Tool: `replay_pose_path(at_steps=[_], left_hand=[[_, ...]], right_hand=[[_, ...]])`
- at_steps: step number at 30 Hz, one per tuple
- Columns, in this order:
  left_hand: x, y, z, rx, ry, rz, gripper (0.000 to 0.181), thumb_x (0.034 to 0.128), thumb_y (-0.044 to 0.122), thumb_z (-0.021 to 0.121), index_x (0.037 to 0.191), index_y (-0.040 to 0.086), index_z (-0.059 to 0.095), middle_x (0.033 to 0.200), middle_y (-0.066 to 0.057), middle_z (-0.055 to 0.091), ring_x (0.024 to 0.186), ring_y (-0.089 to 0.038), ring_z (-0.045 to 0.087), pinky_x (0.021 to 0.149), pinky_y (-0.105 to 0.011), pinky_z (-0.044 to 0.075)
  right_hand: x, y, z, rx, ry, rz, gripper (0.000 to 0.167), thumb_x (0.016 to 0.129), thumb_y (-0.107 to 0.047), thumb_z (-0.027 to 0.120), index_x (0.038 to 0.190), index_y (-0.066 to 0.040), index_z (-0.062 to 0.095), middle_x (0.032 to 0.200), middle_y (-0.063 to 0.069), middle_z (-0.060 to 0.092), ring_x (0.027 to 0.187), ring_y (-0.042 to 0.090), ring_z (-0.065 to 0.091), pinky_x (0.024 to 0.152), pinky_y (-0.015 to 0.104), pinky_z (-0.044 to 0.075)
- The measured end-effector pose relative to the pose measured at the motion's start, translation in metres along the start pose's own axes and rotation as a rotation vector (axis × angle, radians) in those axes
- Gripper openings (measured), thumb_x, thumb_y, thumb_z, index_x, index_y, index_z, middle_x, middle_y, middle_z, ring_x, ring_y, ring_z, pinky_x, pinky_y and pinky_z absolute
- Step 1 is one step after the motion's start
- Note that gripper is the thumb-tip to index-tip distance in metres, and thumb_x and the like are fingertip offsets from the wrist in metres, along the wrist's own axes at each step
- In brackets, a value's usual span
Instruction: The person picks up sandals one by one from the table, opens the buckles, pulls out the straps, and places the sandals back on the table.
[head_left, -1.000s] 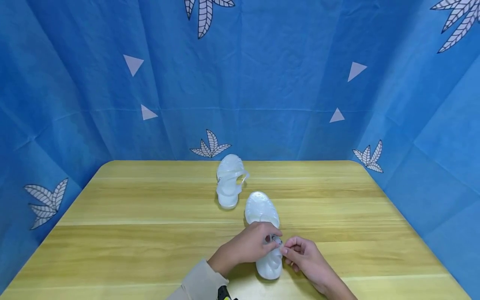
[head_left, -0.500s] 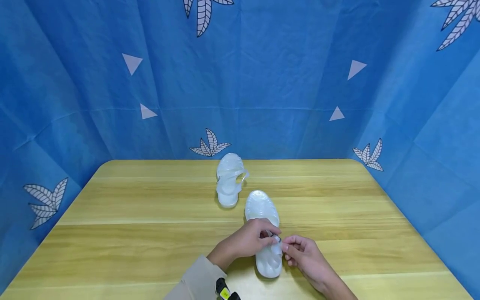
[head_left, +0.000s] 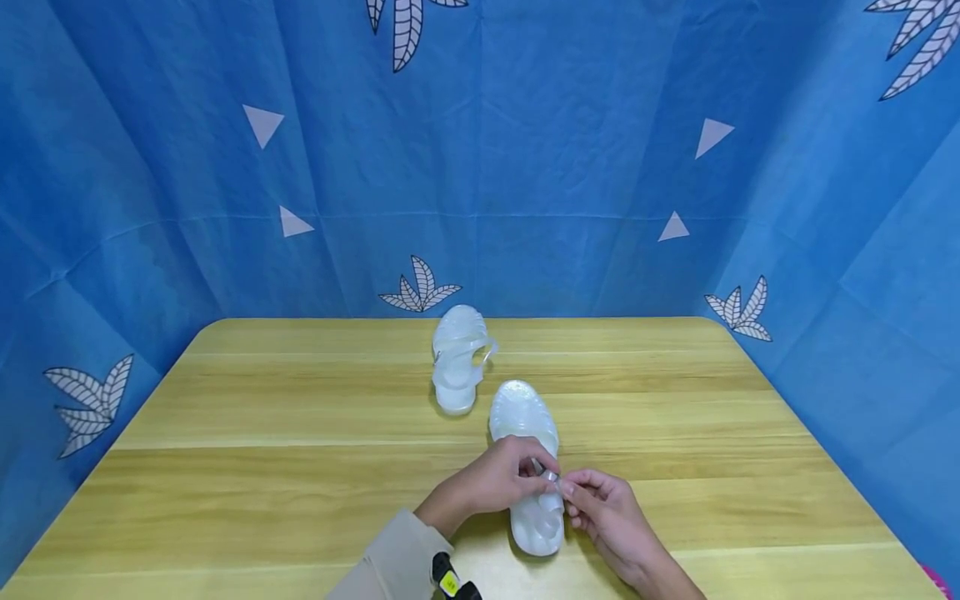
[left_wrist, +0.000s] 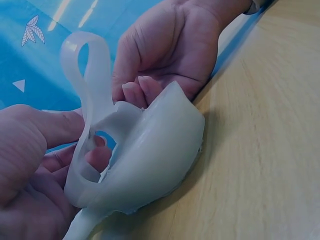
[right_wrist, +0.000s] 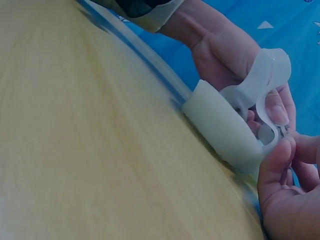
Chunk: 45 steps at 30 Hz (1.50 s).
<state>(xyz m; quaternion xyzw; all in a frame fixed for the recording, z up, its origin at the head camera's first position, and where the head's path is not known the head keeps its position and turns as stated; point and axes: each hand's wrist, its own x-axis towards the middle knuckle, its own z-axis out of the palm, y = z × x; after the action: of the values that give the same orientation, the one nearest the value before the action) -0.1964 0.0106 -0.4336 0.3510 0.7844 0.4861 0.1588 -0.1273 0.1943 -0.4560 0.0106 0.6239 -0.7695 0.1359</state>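
A translucent white plastic sandal (head_left: 522, 408) is set sole-down on the pale wooden bench (head_left: 300, 508). Above the sandal, its looped strap (left_wrist: 100, 80) is pinched near a small silvery buckle (right_wrist: 284, 131) by the left hand (head_left: 491, 479) and the right hand (head_left: 611, 521). Beyond the sandal, a matching second sandal (head_left: 454, 372) is laid, well within the bench's edges.

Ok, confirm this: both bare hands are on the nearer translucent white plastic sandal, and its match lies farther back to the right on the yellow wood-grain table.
Wrong side: the head view shows the matching sandal lying farther back and left of the nearer sandal; the rest stands.
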Motion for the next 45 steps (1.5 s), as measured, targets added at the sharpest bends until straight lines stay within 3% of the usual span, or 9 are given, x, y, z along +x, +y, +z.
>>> replay_pose_path(at_steps=[4,14,18,22,27,29,32,38,45], left_hand=[[0.000,-0.002,0.001,-0.062,0.001,-0.014,0.011,0.0828,0.008,0.071,0.094,0.008,0.069,0.083,0.001,0.063,0.065,-0.001,0.051,0.060,-0.017,0.044],[-0.001,-0.006,0.003,-0.159,0.003,-0.051,0.015,0.0807,0.009,0.073,0.095,0.008,0.068,0.074,0.005,0.059,0.061,-0.002,0.049,0.057,-0.016,0.041],[-0.001,-0.006,0.003,-0.167,0.001,-0.052,0.017,0.0799,0.008,0.073,0.096,0.006,0.069,0.075,0.004,0.060,0.062,-0.002,0.051,0.056,-0.016,0.043],[-0.001,-0.004,0.003,-0.157,-0.003,-0.061,0.017,0.0798,0.009,0.074,0.096,0.006,0.069,0.076,0.004,0.061,0.062,-0.002,0.051,0.056,-0.016,0.044],[-0.001,-0.001,0.005,-0.118,0.006,-0.053,0.017,0.0803,0.009,0.073,0.096,0.005,0.069,0.075,0.005,0.059,0.062,-0.001,0.050,0.056,-0.016,0.044],[-0.001,0.000,0.007,-0.106,0.015,-0.050,0.016,0.0803,0.008,0.073,0.096,0.005,0.068,0.075,0.005,0.058,0.061,-0.001,0.049,0.056,-0.016,0.044],[-0.001,0.001,0.009,-0.084,0.027,-0.054,0.017,0.0794,0.008,0.074,0.095,0.007,0.068,0.073,0.007,0.057,0.059,0.000,0.049,0.054,-0.016,0.044],[-0.002,0.004,0.011,-0.046,0.048,-0.074,0.017,0.0770,0.007,0.076,0.091,0.006,0.067,0.068,0.007,0.056,0.058,0.000,0.049,0.052,-0.016,0.044],[0.000,0.007,0.011,0.004,0.066,-0.067,0.015,0.0767,0.007,0.076,0.089,0.006,0.068,0.069,0.007,0.057,0.059,0.001,0.050,0.053,-0.016,0.045]], right_hand=[[0.001,0.001,0.001,0.030,0.000,-0.018,0.005,0.091,-0.010,0.058,0.091,-0.013,0.062,0.081,-0.005,0.060,0.069,0.004,0.052,0.063,0.017,0.046],[0.000,0.002,0.000,0.148,-0.112,-0.083,0.013,0.094,-0.006,0.052,0.091,-0.013,0.062,0.082,-0.007,0.062,0.070,0.001,0.055,0.064,0.015,0.049],[0.001,0.003,0.000,0.168,-0.104,-0.089,0.015,0.094,-0.003,0.053,0.089,-0.014,0.062,0.080,-0.007,0.064,0.068,0.000,0.057,0.062,0.014,0.049],[0.002,0.005,0.002,0.160,-0.047,-0.085,0.014,0.092,-0.003,0.055,0.086,-0.014,0.062,0.078,-0.007,0.064,0.065,0.000,0.057,0.060,0.014,0.050],[0.002,0.004,0.008,0.079,0.113,-0.089,0.007,0.088,-0.005,0.062,0.084,-0.010,0.062,0.073,-0.003,0.064,0.061,0.003,0.058,0.058,0.017,0.051],[0.002,0.003,0.010,0.011,0.193,-0.085,0.003,0.085,-0.005,0.065,0.085,-0.005,0.062,0.072,0.000,0.064,0.061,0.006,0.059,0.058,0.020,0.053],[0.002,0.002,0.012,-0.119,0.262,-0.096,0.011,0.083,-0.004,0.068,0.089,0.004,0.062,0.073,0.004,0.065,0.061,0.010,0.060,0.059,0.024,0.055],[0.000,0.000,0.009,-0.317,0.240,-0.186,0.019,0.085,-0.008,0.068,0.095,0.007,0.063,0.080,0.005,0.067,0.065,0.011,0.061,0.060,0.028,0.054],[0.003,-0.001,0.010,-0.318,0.238,-0.163,0.018,0.084,-0.009,0.068,0.093,0.006,0.063,0.082,0.005,0.064,0.068,0.010,0.058,0.061,0.026,0.053]])
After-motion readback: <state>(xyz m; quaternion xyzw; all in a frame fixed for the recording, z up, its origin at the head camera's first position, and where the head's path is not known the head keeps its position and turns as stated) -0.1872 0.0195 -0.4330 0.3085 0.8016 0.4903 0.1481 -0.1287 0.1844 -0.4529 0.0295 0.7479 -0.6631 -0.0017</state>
